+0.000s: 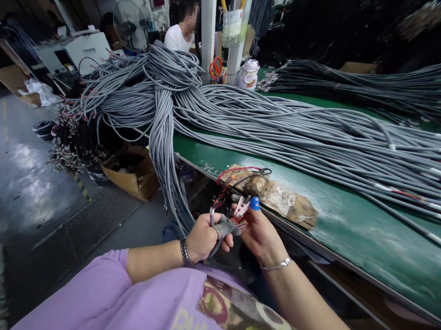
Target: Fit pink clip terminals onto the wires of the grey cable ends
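My left hand (203, 237) is closed around the end of a grey cable (211, 216), with grey coverings on some of its fingers. Close beside it, my right hand (260, 232) has a blue cap (255, 203) on one fingertip. Its fingers pinch near a small pale pink clip-like piece (241, 208) and thin reddish wires; exactly what they grip is partly hidden. Both hands are in front of the bench edge. Just beyond them, a worn wooden block (282, 198) wrapped in tape lies at that edge, with red and black leads on it.
Long grey cables (293, 129) lie across the green bench (359, 237), and a bundle hangs over its left end. Darker cables (366, 90) are behind. Red-handled scissors (216, 68) and a lidded jar (249, 74) stand by a post. A cardboard box (136, 171) is below. A person (182, 25) is at the back.
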`<state>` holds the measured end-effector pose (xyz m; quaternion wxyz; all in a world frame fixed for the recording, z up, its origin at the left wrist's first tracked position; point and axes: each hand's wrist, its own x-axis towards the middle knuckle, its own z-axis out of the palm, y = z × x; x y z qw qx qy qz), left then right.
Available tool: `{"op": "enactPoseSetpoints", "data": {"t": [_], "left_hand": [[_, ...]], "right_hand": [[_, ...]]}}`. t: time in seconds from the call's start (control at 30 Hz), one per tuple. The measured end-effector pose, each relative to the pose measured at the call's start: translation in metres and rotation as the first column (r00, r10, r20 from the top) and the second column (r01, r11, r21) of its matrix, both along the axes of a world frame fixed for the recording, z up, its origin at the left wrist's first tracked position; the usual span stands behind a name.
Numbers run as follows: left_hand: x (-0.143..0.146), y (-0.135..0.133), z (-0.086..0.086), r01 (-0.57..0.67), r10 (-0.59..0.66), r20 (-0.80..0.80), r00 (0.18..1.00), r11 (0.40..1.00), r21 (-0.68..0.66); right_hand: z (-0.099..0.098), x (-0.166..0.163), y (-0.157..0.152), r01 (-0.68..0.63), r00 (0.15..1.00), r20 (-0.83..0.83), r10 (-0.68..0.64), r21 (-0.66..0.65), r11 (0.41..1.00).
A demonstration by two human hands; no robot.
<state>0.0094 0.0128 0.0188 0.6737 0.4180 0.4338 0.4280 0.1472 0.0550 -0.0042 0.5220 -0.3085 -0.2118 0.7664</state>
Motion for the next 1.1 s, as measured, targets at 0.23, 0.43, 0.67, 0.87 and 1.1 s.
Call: {"op": "enactPoseSetpoints", "data": {"t": [0.23, 0.43, 0.67, 0.87, 1.1], "left_hand": [[0.004, 0.005, -0.005, 0.029, -0.029, -0.028, 0.999, 0.999, -0.027], [-0.004, -0.003, -0.005, 0.055, -0.054, -0.062, 0.997, 0.998, 0.013], [-0.011, -0.005, -0.003, 0.043, -0.039, -0.086, 0.996, 0.998, 0.05], [-0.007, 0.0, 0.003, 0.032, -0.032, -0.056, 0.998, 0.999, 0.013], [-0.004, 0.011, 0.007, 0.061, -0.06, 0.016, 0.998, 0.996, -0.064]], "right_hand": [[0.001, -0.005, 0.0, 0.073, 0.997, 0.002, -0.073, -0.027, 0.997], [0.007, -0.003, -0.006, 0.017, 0.997, -0.077, -0.021, -0.05, 0.999], [0.012, 0.005, -0.009, -0.071, 0.997, -0.02, 0.071, -0.004, 0.997], [0.01, 0.004, -0.008, -0.03, 0.997, 0.07, 0.026, 0.056, 0.998], [0.004, 0.001, 0.003, -0.003, 1.0, 0.004, 0.003, -0.028, 1.0]]}}
